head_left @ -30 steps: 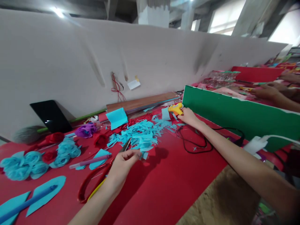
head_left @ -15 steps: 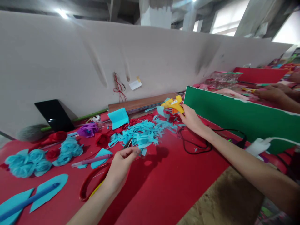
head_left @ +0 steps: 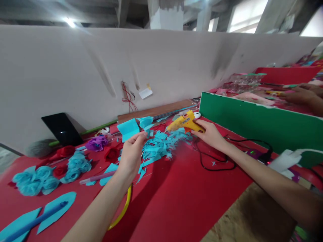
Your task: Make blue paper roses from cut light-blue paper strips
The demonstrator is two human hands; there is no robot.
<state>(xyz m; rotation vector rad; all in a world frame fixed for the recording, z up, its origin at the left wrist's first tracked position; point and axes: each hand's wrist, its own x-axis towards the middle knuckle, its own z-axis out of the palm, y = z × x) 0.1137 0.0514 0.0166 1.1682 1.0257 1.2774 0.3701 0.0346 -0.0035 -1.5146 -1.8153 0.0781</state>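
My left hand (head_left: pixel 132 151) is raised over the table with its fingers pinched on a piece of blue crepe paper (head_left: pixel 146 123), which flares out above the fingertips. My right hand (head_left: pixel 208 132) grips a yellow hot glue gun (head_left: pixel 185 121), its nozzle pointing left towards the blue paper. Below both lies a heap of shredded blue paper scraps (head_left: pixel 158 146). A square blue sheet (head_left: pixel 128 129) stands just behind my left hand. Under my left forearm shows the yellow-edged handle of scissors (head_left: pixel 126 205), mostly covered.
Blue paper roses (head_left: pixel 32 181), a red rose (head_left: pixel 112 154) and a purple flower (head_left: pixel 97 143) lie left, near a leaning black phone (head_left: pixel 62 129). A green board (head_left: pixel 252 116) borders the right. Black cord (head_left: pixel 214 169) loops on the red table. Beyond the board is another person's hand (head_left: pixel 301 95).
My left hand has lifted from the scraps, bringing the blue crepe paper up near the glue gun. The glue gun has come left and slightly down, its nozzle nearer the paper.
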